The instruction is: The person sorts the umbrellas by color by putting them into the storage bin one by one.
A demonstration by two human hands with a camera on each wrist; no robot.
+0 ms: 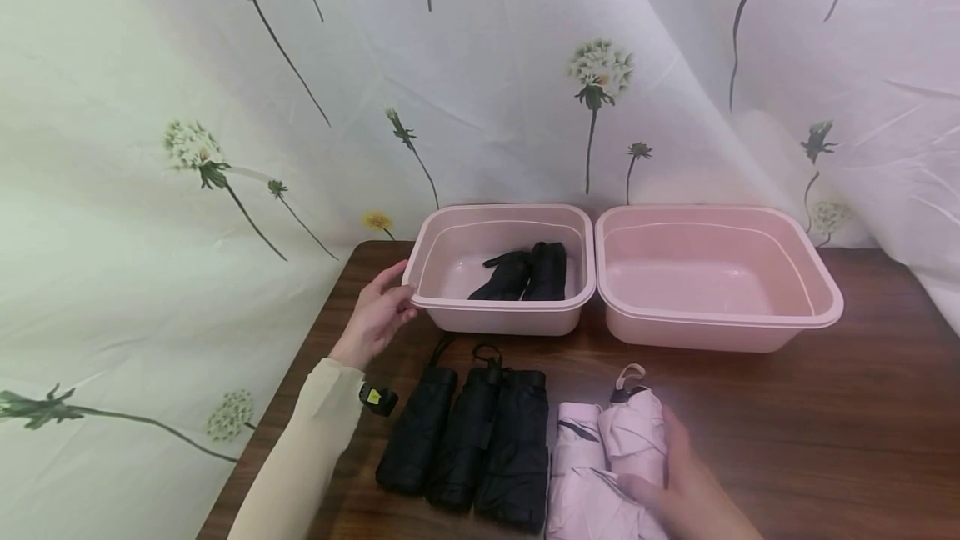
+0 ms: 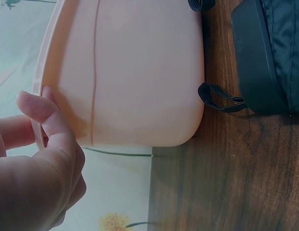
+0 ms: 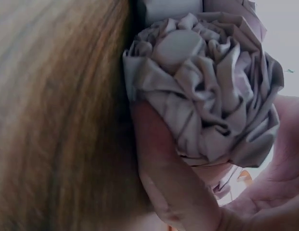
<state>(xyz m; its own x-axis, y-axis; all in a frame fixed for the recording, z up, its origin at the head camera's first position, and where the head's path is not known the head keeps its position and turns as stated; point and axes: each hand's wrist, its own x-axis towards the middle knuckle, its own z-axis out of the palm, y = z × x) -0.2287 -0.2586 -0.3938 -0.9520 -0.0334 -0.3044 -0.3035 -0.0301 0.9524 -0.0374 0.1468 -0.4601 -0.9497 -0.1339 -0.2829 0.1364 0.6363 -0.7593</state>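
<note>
At the left pink basin [image 1: 506, 321], my left hand [image 1: 377, 312] pinches the rim at the side, thumb and fingers around the edge, as the left wrist view also shows. Two folded black umbrellas [image 1: 546, 273] lie inside that basin. My right hand [image 1: 693, 482] grips a folded pale pink umbrella [image 1: 633, 432] with a wrist loop at its far end. In the right wrist view the gathered cloth end of this umbrella [image 3: 202, 91] sits between thumb and fingers, close to the table. More pale pink folded umbrella cloth [image 1: 579, 432] lies against its left side.
Three folded black umbrellas [image 1: 465, 440] lie side by side in front of the left basin. A second pink basin [image 1: 712, 332] stands to its right, nothing visible inside. Both stand on a dark wooden table [image 1: 847, 423] before a flower-printed cloth [image 1: 487, 107].
</note>
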